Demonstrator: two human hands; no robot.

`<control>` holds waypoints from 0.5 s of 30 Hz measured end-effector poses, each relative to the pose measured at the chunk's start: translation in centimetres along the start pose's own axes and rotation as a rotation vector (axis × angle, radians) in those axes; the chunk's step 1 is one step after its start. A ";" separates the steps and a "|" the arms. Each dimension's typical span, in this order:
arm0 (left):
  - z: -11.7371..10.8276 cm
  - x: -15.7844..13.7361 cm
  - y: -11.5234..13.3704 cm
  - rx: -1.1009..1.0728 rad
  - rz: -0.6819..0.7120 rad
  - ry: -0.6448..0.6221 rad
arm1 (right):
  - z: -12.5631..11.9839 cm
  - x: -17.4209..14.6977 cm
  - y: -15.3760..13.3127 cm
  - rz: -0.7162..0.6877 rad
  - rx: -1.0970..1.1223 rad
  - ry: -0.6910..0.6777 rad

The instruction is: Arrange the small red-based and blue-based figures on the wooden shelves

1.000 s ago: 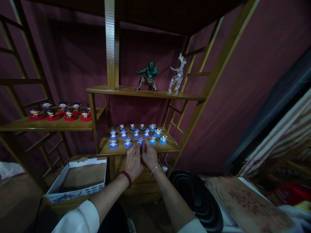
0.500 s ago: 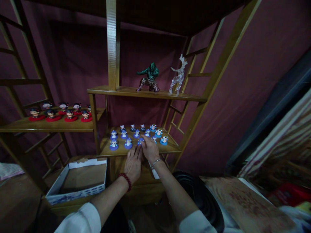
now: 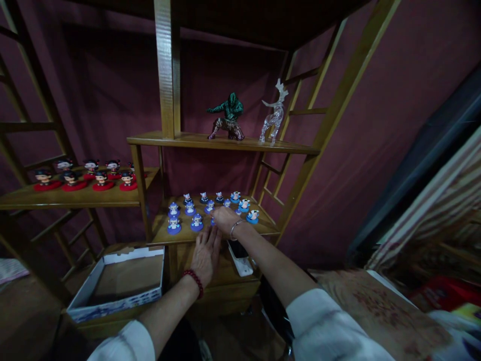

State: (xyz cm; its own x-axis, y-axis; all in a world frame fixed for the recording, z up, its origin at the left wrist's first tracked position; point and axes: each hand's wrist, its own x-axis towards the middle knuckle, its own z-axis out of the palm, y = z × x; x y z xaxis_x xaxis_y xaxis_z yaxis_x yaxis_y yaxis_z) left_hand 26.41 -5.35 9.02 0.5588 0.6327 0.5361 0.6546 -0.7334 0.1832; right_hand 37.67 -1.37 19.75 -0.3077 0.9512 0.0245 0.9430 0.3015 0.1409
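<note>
On the lower shelf [image 3: 221,229], small figurines on round bases stand in rows. A purple figurine [image 3: 212,221] in the front row is mostly covered by my right hand [image 3: 226,220], whose fingers curl down around it. My left hand [image 3: 205,253] lies at the shelf's front edge, fingers stretched out and holding nothing, just below that figurine. To the left stand two more purple figurines [image 3: 196,222], apart from my hands. Blue-based figurines [image 3: 252,216] line the right side, and small dark-based figurines [image 3: 203,197] stand at the back.
Above, a green figure [image 3: 231,118] and a clear deer [image 3: 273,113] stand on the upper shelf [image 3: 225,144]. Red-based figurines [image 3: 101,180] occupy the left shelf. Below are a shallow open box [image 3: 116,301] and a phone-like object [image 3: 240,260] under my right wrist.
My right hand has turned and curled more, its forearm swinging outward to the right. My left hand stays at the shelf edge. The view has shifted slightly, uncovering the phone-like object.
</note>
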 end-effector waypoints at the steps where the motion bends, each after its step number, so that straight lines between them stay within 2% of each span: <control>1: 0.0 0.0 0.0 -0.004 0.002 0.004 | -0.1 0.0 -0.1 -0.001 -0.005 -0.006; 6: 0.0 0.1 0.0 0.026 0.006 0.014 | 0.0 0.3 0.3 -0.016 -0.013 -0.020; 15: -0.1 0.1 0.0 0.031 0.001 0.004 | 1.7 1.4 1.5 -0.058 -0.013 -0.006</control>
State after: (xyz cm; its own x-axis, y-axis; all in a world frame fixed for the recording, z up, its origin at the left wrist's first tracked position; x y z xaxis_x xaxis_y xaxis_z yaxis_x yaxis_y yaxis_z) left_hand 26.41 -5.28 9.15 0.5575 0.6310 0.5396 0.6697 -0.7259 0.1569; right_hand 38.88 0.54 18.30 -0.3613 0.9324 0.0100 0.9218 0.3556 0.1547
